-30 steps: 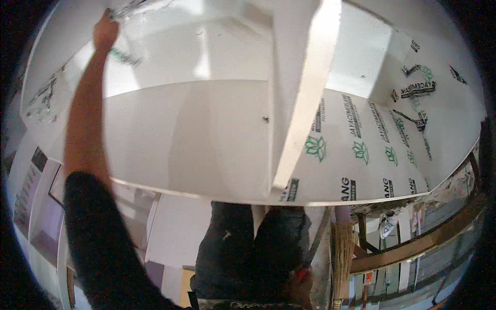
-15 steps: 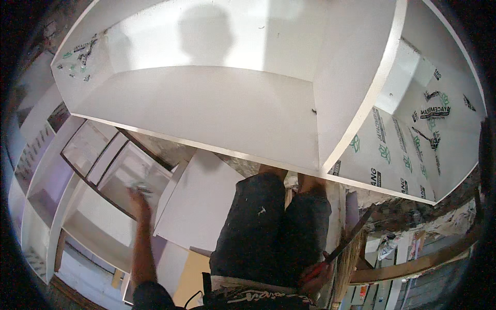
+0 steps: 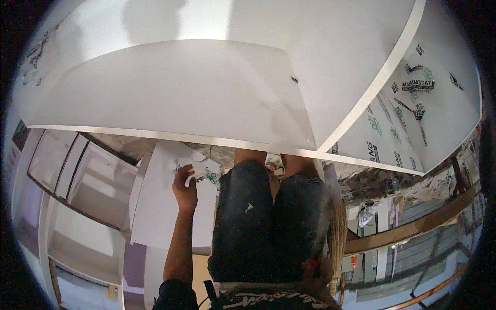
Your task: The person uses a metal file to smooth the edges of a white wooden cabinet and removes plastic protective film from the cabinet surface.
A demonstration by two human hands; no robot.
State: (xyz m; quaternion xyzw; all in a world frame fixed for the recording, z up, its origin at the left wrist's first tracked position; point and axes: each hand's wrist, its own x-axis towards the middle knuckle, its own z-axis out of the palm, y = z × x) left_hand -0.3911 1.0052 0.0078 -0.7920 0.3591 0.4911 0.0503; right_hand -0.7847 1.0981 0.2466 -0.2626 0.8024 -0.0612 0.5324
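My left hand (image 3: pixel 185 187) is bent round a crumpled piece of clear printed plastic film (image 3: pixel 199 173), left of my knees. Behind it stands a loose white panel (image 3: pixel 163 217). My right hand (image 3: pixel 316 271) is low beside my right thigh, dark and blurred; its fingers and anything in them cannot be made out. Ahead of me is a large white open cabinet (image 3: pixel 181 93), with a small dark scrap (image 3: pixel 294 79) near its inner corner. Printed film still covers the inside of its right compartment (image 3: pixel 398 124).
More white cabinet frames (image 3: pixel 85 248) stand at the left, one with dark-edged openings. A bundle of broom bristles (image 3: pixel 337 227) is by my right leg. Beyond it, a curved brown bar (image 3: pixel 408 232) crosses the right side, with debris (image 3: pixel 372 181) under the cabinet.
My left hand has moved right, from the left cabinet frames to before the loose panel, with the film. The red-handled tool at my right hand no longer shows. The view has shifted.
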